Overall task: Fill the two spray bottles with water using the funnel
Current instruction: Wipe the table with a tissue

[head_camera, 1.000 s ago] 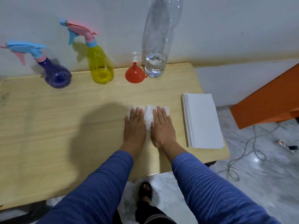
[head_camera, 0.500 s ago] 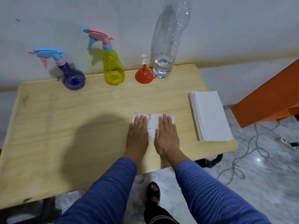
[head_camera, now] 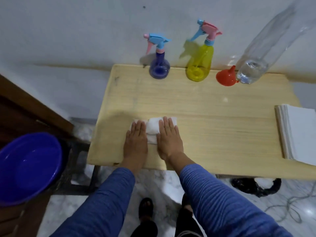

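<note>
A purple spray bottle point(head_camera: 159, 69) and a yellow spray bottle point(head_camera: 201, 65) stand at the back of the wooden table point(head_camera: 213, 120), both with blue and pink trigger heads. To their right a red funnel point(head_camera: 226, 77) lies mouth down, touching a tall clear plastic bottle point(head_camera: 253, 69) with a little water in its bottom. My left hand point(head_camera: 136, 140) and my right hand point(head_camera: 168, 136) lie flat, fingers together, pressing a crumpled white tissue point(head_camera: 152, 128) onto the table near its front left edge.
A stack of white paper napkins point(head_camera: 301, 134) lies at the table's right edge. A blue plastic basin point(head_camera: 27, 166) sits on a stool to the left of the table. A dark bag point(head_camera: 256, 186) and a cable lie on the marble floor.
Both hands have slid the tissue to the left across the table. The view has swung left, bringing the blue basin into sight.
</note>
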Action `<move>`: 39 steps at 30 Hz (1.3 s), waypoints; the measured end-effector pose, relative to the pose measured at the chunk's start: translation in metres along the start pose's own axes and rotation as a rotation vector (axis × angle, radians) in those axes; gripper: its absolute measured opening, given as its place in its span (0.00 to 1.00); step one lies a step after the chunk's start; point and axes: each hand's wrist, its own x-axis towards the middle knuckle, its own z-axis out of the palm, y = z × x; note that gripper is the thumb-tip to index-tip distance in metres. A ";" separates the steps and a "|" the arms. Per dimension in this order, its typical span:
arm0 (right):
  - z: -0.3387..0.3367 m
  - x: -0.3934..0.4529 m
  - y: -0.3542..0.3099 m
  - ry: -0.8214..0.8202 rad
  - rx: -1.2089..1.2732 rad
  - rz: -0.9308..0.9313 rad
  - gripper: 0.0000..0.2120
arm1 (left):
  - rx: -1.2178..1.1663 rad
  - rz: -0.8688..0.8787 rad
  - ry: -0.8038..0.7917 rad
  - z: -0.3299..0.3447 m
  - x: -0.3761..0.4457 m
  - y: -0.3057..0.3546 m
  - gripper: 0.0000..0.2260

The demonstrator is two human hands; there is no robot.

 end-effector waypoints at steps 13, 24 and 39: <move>0.043 -0.006 -0.106 -0.061 -0.003 -0.166 0.27 | -0.026 -0.146 0.081 -0.007 -0.043 -0.109 0.23; 0.037 -0.045 -0.069 -0.059 -0.017 -0.152 0.26 | -0.056 -0.087 0.048 0.004 -0.063 -0.070 0.23; -0.020 -0.123 0.149 0.037 -0.063 -0.003 0.38 | -0.022 0.180 0.079 0.057 -0.068 0.162 0.24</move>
